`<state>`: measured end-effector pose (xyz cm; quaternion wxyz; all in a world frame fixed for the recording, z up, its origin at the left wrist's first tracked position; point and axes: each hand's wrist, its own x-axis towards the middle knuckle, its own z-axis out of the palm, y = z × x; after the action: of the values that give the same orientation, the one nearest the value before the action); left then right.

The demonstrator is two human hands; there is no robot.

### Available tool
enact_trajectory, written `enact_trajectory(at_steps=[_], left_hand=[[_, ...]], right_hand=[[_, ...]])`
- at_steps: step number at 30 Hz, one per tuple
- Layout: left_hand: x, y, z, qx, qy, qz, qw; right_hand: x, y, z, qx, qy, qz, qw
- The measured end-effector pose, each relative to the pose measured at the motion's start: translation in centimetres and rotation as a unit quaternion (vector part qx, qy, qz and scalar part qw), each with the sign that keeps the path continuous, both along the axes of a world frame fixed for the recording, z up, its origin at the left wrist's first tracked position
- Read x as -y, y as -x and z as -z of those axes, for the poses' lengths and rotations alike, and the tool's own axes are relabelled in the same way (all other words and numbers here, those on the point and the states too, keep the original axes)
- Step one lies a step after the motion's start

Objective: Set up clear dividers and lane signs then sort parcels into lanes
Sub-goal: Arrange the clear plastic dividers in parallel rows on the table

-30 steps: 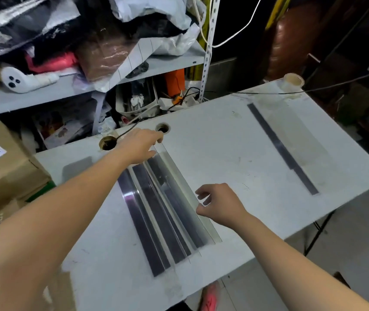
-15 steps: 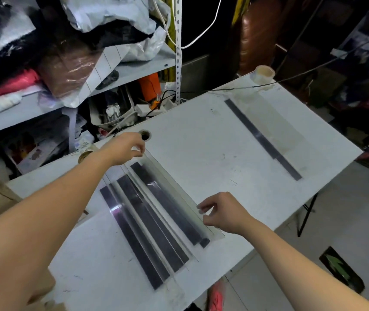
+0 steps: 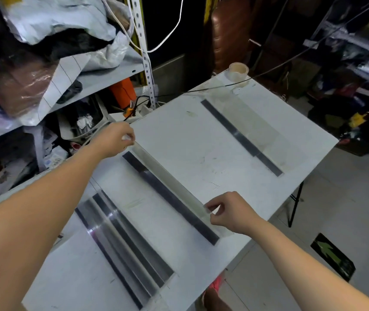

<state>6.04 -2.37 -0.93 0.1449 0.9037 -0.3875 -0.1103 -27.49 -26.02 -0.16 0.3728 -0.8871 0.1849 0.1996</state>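
Observation:
A clear divider [image 3: 170,194] with a dark base strip runs across the middle of the white table [image 3: 192,144]. My left hand [image 3: 113,139] pinches its far end and my right hand [image 3: 229,212] pinches its near end. A stack of more clear dividers [image 3: 125,245] lies at the near left of the table. Another clear divider [image 3: 241,136] rests at the far right of the table. No parcels or lane signs are on the table.
A roll of tape [image 3: 238,70] stands at the table's far corner, with a thin cable [image 3: 212,87] crossing the edge there. A metal shelf [image 3: 102,79] piled with bags and parcels stands behind on the left. The floor [image 3: 347,209] drops off to the right.
Both hands took one divider off the stack and carried it to the right, into the middle of the table. The camera view also swung rightward.

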Motion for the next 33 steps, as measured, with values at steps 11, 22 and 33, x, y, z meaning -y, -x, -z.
enact_trajectory(at_steps=[11,22,33], left_hand=[[7.5,-1.2,0.3,-0.004,0.031,-0.024,0.999],[15.3,-4.7,-0.2,0.009,0.027,0.010,1.000],[17.4,-7.2,0.9,0.001,0.032,-0.005,0.999]], right_hand=[[5.9,0.0,0.0,0.022,0.018,0.032,0.999],[9.6,-2.1,1.3,0.037,0.008,0.098,0.994],[11.0,-3.6,1.5,0.047,0.032,0.125,0.990]])
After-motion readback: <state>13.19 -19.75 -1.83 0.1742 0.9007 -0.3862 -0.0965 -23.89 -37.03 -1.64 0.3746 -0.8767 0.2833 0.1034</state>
